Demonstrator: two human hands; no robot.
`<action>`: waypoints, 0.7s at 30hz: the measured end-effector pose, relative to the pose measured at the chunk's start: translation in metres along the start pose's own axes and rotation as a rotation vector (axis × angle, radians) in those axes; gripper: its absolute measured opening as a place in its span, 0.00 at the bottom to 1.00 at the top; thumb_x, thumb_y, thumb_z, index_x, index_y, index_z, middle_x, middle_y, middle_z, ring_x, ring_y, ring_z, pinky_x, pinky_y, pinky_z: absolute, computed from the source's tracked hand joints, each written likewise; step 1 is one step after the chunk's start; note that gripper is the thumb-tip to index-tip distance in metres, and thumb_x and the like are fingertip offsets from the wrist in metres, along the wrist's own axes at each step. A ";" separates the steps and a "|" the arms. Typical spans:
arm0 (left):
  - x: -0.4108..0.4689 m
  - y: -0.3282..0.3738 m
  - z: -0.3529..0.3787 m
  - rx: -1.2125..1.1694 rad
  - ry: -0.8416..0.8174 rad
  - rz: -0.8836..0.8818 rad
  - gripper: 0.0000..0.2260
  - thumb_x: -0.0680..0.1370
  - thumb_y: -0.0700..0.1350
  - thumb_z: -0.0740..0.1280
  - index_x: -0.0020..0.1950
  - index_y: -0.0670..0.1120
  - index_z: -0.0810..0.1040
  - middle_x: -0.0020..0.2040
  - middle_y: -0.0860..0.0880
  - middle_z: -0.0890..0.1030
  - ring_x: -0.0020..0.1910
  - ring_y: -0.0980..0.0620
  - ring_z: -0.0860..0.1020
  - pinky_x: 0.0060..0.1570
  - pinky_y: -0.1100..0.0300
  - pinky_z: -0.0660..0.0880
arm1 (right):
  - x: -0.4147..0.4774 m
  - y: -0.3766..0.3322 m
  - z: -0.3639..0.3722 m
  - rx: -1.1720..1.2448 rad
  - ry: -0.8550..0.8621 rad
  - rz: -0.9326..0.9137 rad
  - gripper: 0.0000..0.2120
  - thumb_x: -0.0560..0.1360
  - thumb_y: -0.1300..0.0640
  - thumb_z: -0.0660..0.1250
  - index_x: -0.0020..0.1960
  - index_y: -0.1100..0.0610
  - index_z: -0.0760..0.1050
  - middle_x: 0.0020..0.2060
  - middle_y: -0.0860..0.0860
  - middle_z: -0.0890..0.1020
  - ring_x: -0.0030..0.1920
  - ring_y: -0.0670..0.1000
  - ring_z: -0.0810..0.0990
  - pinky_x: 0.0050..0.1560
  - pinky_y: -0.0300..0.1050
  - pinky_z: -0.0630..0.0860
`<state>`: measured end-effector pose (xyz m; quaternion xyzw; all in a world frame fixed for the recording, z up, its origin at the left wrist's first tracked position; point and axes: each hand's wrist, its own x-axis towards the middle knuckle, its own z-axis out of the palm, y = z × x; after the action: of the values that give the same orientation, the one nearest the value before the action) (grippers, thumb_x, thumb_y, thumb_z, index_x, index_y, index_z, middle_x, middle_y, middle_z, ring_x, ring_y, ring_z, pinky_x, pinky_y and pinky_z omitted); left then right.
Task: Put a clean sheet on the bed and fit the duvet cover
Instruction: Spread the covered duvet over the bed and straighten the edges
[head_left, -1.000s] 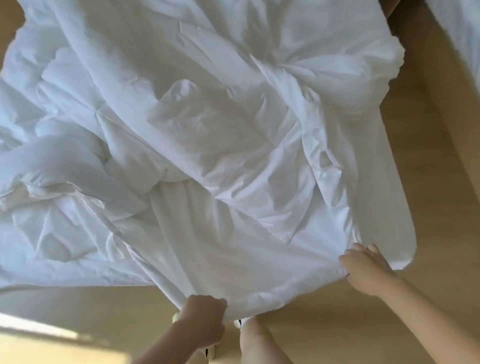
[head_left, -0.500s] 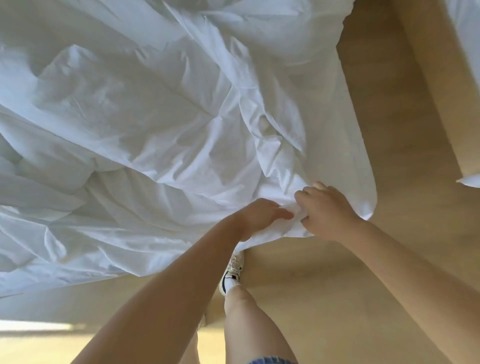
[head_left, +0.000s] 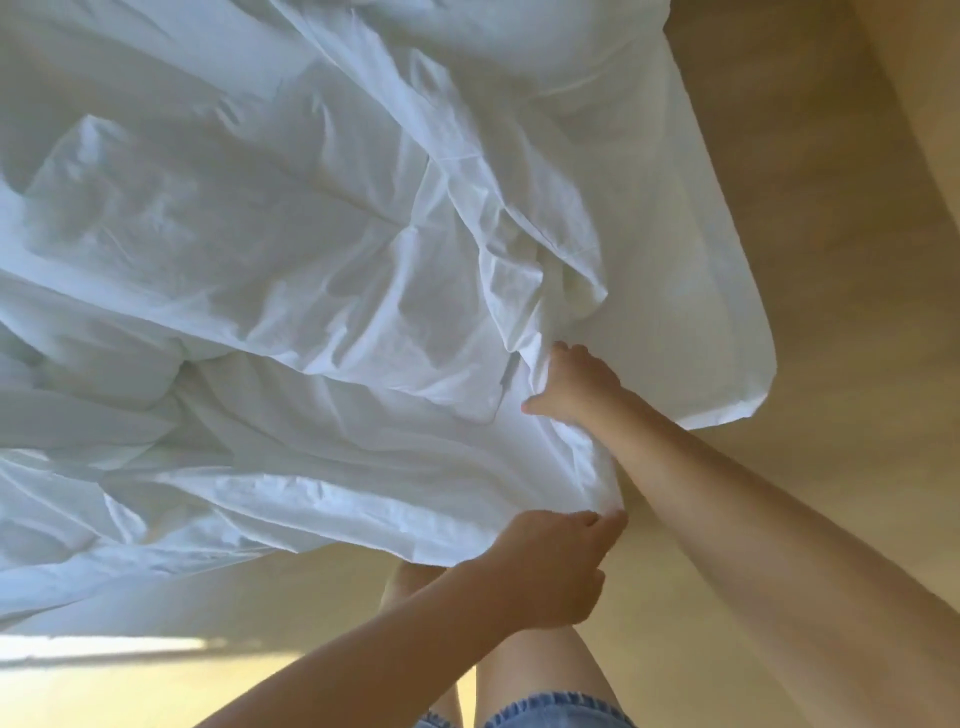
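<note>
A large white crumpled duvet cover (head_left: 291, 270) fills the left and middle of the head view, its lower edge hanging over the floor. My left hand (head_left: 550, 566) pinches the near edge of the cloth at the bottom centre, fingers curled round the hem. My right hand (head_left: 576, 387) reaches further in, its fingers tucked into a fold of the cloth and its thumb spread out to the left. A flat white corner flap (head_left: 717, 332) of the cover hangs to the right of my right hand.
A light wooden floor (head_left: 831, 260) shows to the right and below the cloth. My bare legs (head_left: 540, 675) and denim shorts stand under the hem. A sunlit patch (head_left: 104, 675) lies on the floor at the bottom left.
The view has shifted left over the cloth. My hands, which were close together on the hem, have parted: the right has reached further into a fold, the left has stayed on the near edge.
</note>
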<state>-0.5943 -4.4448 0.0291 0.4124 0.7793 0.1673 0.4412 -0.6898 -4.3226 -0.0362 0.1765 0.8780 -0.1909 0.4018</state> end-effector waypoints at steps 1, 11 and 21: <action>0.002 -0.005 -0.004 -0.079 -0.002 -0.021 0.25 0.79 0.47 0.60 0.75 0.49 0.58 0.64 0.47 0.75 0.57 0.44 0.76 0.52 0.54 0.70 | 0.002 -0.005 0.010 -0.054 0.066 -0.030 0.17 0.74 0.57 0.65 0.60 0.60 0.68 0.54 0.55 0.75 0.54 0.57 0.76 0.44 0.44 0.67; 0.016 -0.165 -0.091 0.606 0.182 -0.357 0.40 0.75 0.58 0.65 0.78 0.49 0.46 0.77 0.45 0.54 0.76 0.44 0.52 0.70 0.41 0.52 | -0.020 0.082 -0.020 0.819 0.521 0.489 0.07 0.73 0.63 0.55 0.39 0.61 0.70 0.36 0.54 0.72 0.40 0.54 0.72 0.33 0.44 0.64; 0.025 -0.212 -0.167 0.479 0.366 -0.257 0.39 0.74 0.67 0.57 0.78 0.50 0.49 0.78 0.48 0.49 0.77 0.48 0.44 0.71 0.39 0.43 | 0.038 -0.081 -0.040 0.384 0.639 -0.169 0.30 0.69 0.49 0.72 0.66 0.60 0.67 0.59 0.56 0.72 0.60 0.58 0.70 0.57 0.53 0.69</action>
<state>-0.8433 -4.5361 -0.0243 0.3659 0.9085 -0.0065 0.2019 -0.7763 -4.3675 -0.0256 0.2263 0.9187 -0.3199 0.0502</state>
